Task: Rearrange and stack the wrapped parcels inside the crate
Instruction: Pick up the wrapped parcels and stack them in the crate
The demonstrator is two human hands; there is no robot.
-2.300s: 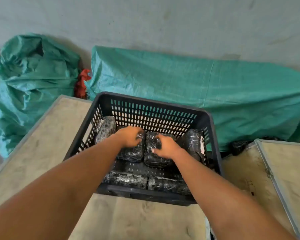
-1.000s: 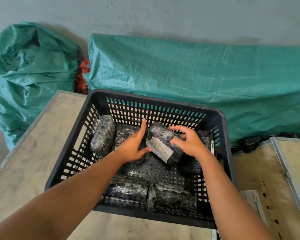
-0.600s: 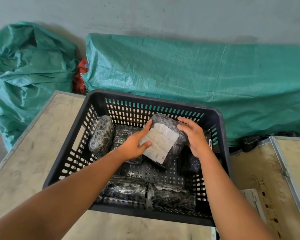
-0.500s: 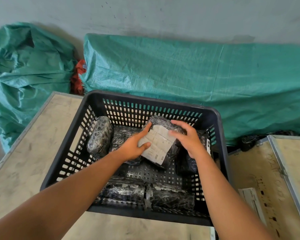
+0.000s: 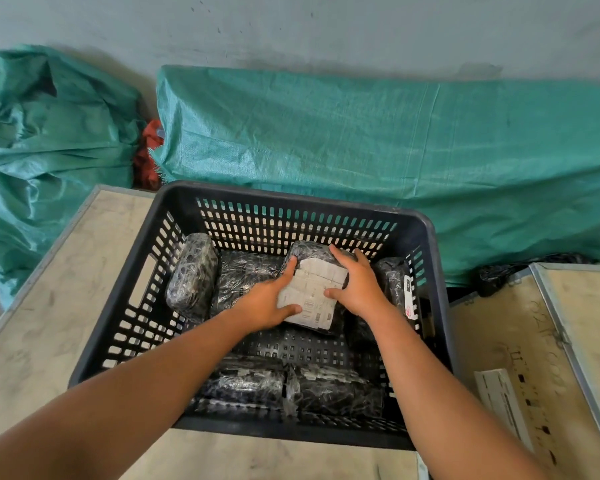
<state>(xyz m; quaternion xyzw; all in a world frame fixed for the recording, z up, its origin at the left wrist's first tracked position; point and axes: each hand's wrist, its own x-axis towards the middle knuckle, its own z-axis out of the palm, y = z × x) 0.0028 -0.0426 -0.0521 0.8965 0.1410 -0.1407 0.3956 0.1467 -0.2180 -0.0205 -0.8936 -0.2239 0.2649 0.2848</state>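
Note:
A black slotted plastic crate (image 5: 174,202) stands on a pale wooden surface. Both hands hold one wrapped parcel (image 5: 312,292), black with a white label facing up, low in the crate's middle. My left hand (image 5: 264,306) grips its left side and my right hand (image 5: 357,289) its right side. An upright parcel (image 5: 191,275) leans at the far left, a flat one (image 5: 243,275) lies beside it, and another (image 5: 394,282) stands by the right wall. Two more parcels (image 5: 246,382) (image 5: 336,389) lie along the near wall.
Green woven tarpaulin (image 5: 361,140) covers a long heap behind the crate, and a green sack (image 5: 49,126) sits at the left with red cloth (image 5: 149,154) between them. A wooden box with metal edging (image 5: 541,341) stands at the right, a white label on it.
The hands lifted a parcel from the back row, turned it so its white label faces up, and have lowered it toward the crate's middle. The view has tilted down and closer.

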